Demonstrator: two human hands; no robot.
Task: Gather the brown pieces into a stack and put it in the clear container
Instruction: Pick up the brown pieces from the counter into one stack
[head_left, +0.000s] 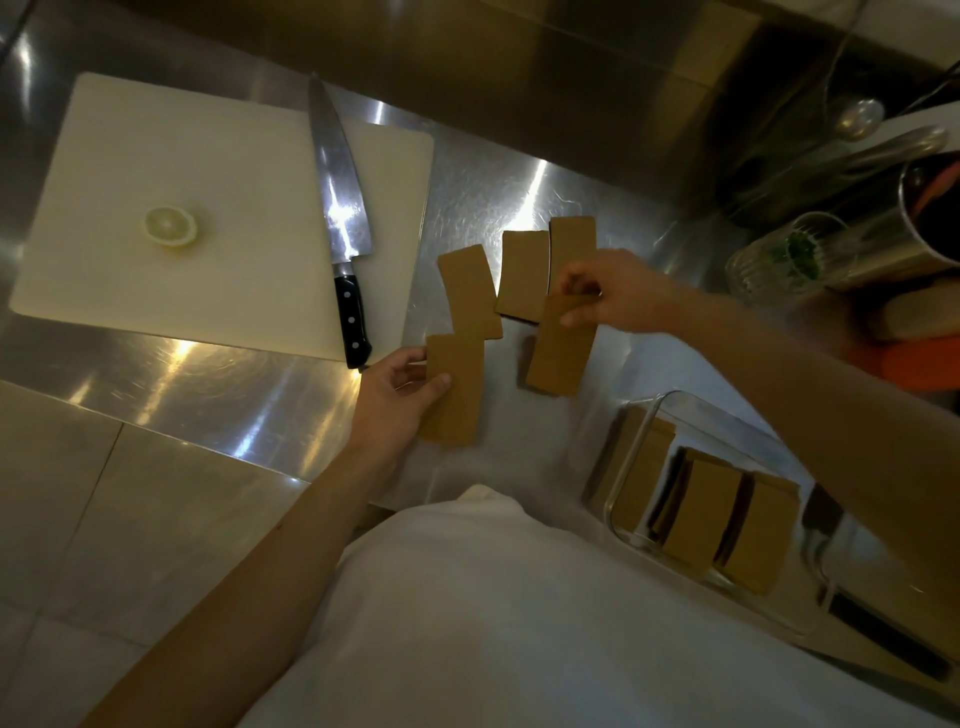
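Note:
Several flat brown rectangular pieces lie on the steel counter. My left hand (397, 387) grips the nearest brown piece (457, 400) by its left edge. My right hand (605, 291) pinches the top end of another brown piece (561, 353), lifted slightly off the counter. Three loose pieces lie beyond: one (467, 291) on the left, one (523, 273) in the middle, one (571, 236) partly under my right hand. The clear container (639, 447) sits at the lower right with several brown pieces (701, 512) standing inside; my right forearm crosses over it.
A white cutting board (130, 156) with a lemon slice (170, 226) sits at the left; a chef's knife (340, 218) lies along its right side. A glass with greens (779, 260) and a metal canister (924, 218) stand at the right.

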